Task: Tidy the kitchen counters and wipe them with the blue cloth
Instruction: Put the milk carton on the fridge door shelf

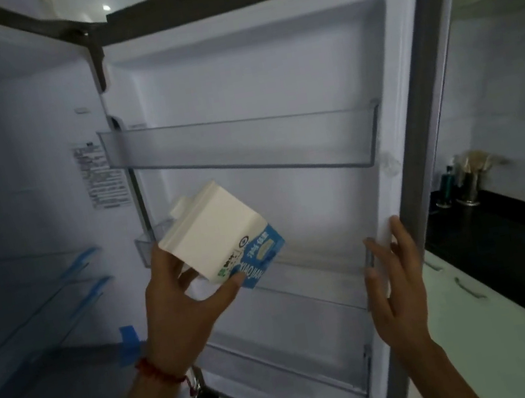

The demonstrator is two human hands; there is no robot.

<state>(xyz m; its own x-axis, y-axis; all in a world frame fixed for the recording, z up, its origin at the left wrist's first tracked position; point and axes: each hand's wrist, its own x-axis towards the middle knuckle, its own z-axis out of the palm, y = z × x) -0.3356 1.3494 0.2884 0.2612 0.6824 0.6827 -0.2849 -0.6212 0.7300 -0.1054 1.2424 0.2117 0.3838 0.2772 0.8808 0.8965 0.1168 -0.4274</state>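
Left hand [181, 302] closes its grip on a tilted milk carton [222, 236], cap toward 11 o'clock; right hand [393, 284], fingers open, rests flat on the fridge door [267, 69] edge at 3 o'clock.

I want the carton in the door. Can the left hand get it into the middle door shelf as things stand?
Probably yes: the left hand holds the milk carton tilted just above the middle door shelf, which looks bare, with nothing between.

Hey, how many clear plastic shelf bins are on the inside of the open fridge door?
3, perhaps more. The upper clear plastic door bin is at mid-door, the middle bin sits behind the tilted white-and-blue milk carton, and the lower bin is near the bottom; a smaller one may hide behind the carton.
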